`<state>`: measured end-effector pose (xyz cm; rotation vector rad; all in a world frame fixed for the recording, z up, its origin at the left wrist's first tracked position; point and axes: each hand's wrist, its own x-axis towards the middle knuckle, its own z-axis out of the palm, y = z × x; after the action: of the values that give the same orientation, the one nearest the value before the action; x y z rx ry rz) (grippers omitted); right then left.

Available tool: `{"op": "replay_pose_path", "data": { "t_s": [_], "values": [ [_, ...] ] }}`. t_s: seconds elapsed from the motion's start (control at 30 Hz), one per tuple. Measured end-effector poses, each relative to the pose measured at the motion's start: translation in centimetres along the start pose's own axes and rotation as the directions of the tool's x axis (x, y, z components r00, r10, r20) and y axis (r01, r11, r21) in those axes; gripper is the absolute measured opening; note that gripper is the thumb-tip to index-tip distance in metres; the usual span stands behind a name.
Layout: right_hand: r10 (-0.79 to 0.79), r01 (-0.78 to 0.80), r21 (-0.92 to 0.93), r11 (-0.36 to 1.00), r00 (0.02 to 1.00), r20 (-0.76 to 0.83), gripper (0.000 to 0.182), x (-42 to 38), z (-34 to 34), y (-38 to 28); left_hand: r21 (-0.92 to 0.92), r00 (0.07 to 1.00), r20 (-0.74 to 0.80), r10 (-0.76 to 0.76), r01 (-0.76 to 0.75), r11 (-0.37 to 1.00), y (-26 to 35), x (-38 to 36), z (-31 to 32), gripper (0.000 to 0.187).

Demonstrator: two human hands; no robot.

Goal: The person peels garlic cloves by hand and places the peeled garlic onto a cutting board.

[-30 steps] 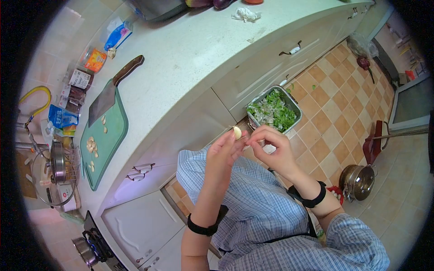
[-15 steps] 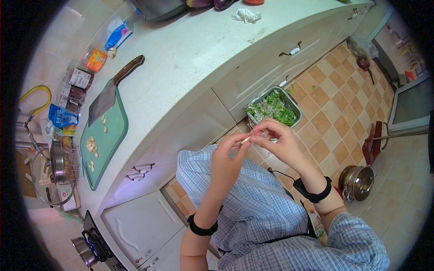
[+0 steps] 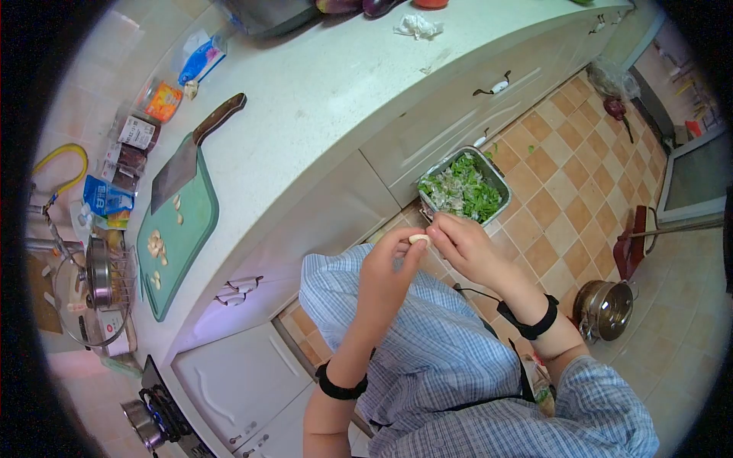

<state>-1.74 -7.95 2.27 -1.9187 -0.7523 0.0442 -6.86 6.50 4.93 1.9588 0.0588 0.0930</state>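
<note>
My left hand [image 3: 389, 263] pinches a pale peeled garlic clove [image 3: 418, 239] between thumb and fingertips. Right beside it, my right hand [image 3: 469, 248] has its fingers pressed together; whatever they may hold is hidden. Both hands are in front of my body, just on the near side of a bin [image 3: 505, 200] on the floor filled with chopped green and white scraps. On the counter at the left, several garlic cloves [image 3: 156, 246] lie on a green cutting board [image 3: 195, 229]. A cleaver [image 3: 175, 174] with a wooden handle rests partly over the board's far edge.
The white counter [image 3: 305, 99] curves along the left and top, with eggplants [image 3: 378, 6] and a crumpled tissue [image 3: 418, 27] on it. Packets and a jar [image 3: 160, 101] line the wall. A metal pot [image 3: 603, 309] and a red dustpan [image 3: 632, 243] are on the tiled floor at right.
My right hand's fingers have drawn off the garlic clove and closed together slightly to the right. More of the clove shows in my left hand, which has hardly moved.
</note>
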Motion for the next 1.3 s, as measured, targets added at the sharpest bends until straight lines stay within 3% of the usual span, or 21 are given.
{"op": "replay_pose_path", "data": {
  "t_s": [0.07, 0.17, 0.37, 0.5, 0.57, 0.9, 0.97, 1.2, 1.3],
  "values": [
    [0.115, -0.117, 0.090, 0.989, 0.993, 0.032, 0.018, 0.0, 0.2, -0.2, -0.505, 0.977, 0.078, -0.198, 0.210, 0.837, -0.6, 0.2, 0.3, 0.015],
    [0.162, -0.162, 0.173, 0.972, 0.987, 0.019, 0.016, 0.0, 0.7, -0.2, -0.528, 0.956, 0.117, -0.270, 0.290, 0.798, -0.8, 0.7, -0.1, 0.016],
    [0.119, -0.109, 0.321, 0.941, 0.993, -0.012, 0.010, -0.2, 0.4, -0.6, -0.463, 0.967, 0.093, -0.237, 0.253, 0.850, -1.2, 0.5, -0.9, 0.015],
    [0.070, -0.090, 0.239, 0.967, 0.993, 0.091, 0.009, -0.1, -0.3, -0.8, -0.389, 0.977, 0.106, -0.184, 0.211, 0.897, -1.4, 0.4, -1.4, 0.015],
    [0.205, -0.271, 0.401, 0.875, 0.958, 0.201, 0.011, -0.2, -0.4, -1.0, -0.316, 0.980, 0.100, -0.172, 0.195, 0.929, -1.4, 0.3, -1.6, 0.014],
    [0.271, -0.358, 0.488, 0.796, 0.932, 0.242, 0.011, -0.6, -0.3, -0.5, -0.075, 0.987, 0.120, -0.108, 0.117, 0.990, -0.5, 0.3, -1.8, 0.015],
    [0.348, -0.457, 0.598, 0.658, 0.890, 0.296, 0.011, -0.6, -0.4, -0.3, -0.079, 0.989, 0.129, -0.077, 0.088, 0.993, -0.5, 0.2, -1.8, 0.015],
    [0.232, -0.303, 0.623, 0.721, 0.953, 0.195, 0.011, -0.6, -0.1, 0.7, -0.262, 0.977, 0.126, -0.170, 0.198, 0.944, -1.0, 0.1, -1.7, 0.012],
    [0.107, -0.176, 0.526, 0.832, 0.981, 0.160, 0.013, -0.5, -0.4, 0.8, -0.292, 0.962, 0.193, -0.192, 0.244, 0.925, -1.2, 0.1, -1.9, 0.012]
  ]
}}
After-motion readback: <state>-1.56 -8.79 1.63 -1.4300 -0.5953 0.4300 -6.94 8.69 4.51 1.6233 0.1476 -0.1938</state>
